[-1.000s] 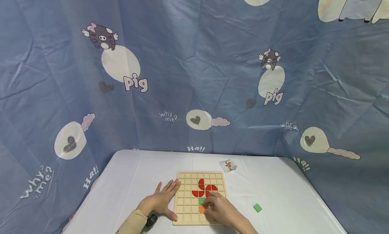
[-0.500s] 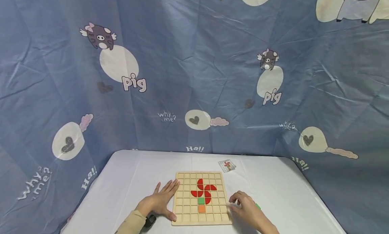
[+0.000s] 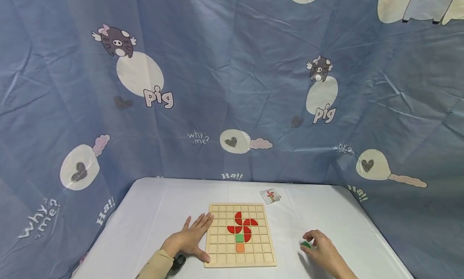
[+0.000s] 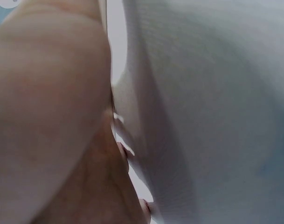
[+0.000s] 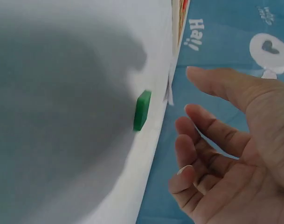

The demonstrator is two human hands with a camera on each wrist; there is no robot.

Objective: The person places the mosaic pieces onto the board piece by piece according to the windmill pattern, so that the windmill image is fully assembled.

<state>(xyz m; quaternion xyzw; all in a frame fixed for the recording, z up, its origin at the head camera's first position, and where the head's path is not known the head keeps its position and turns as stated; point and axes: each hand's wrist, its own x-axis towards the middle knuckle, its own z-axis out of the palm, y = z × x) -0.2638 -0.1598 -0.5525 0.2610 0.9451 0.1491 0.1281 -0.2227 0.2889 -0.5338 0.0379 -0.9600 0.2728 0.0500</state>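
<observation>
A wooden grid board (image 3: 218,249) lies on the white table in the head view. Several red quarter-round pieces (image 3: 238,218) form a pinwheel on it, above a green square tile (image 3: 240,238) and an orange square tile (image 3: 240,247). My left hand (image 3: 191,239) rests on the board's left edge with fingers spread. Right of the board, my right hand (image 3: 322,247) hovers over a loose green tile (image 3: 305,244). In the right wrist view, thumb and fingers stand apart, with a gap to that tile (image 5: 142,111). The left wrist view shows mostly palm and tablecloth.
A small pattern card (image 3: 270,195) with a pinwheel picture lies behind the board. A dark object (image 3: 178,262) sits at the left wrist. Blue printed cloth (image 3: 232,89) hangs around the table's back and sides.
My right hand has come off the board and moved right to the loose green tile, uncovering the red, green and orange pieces. My left hand has stayed on the board's edge.
</observation>
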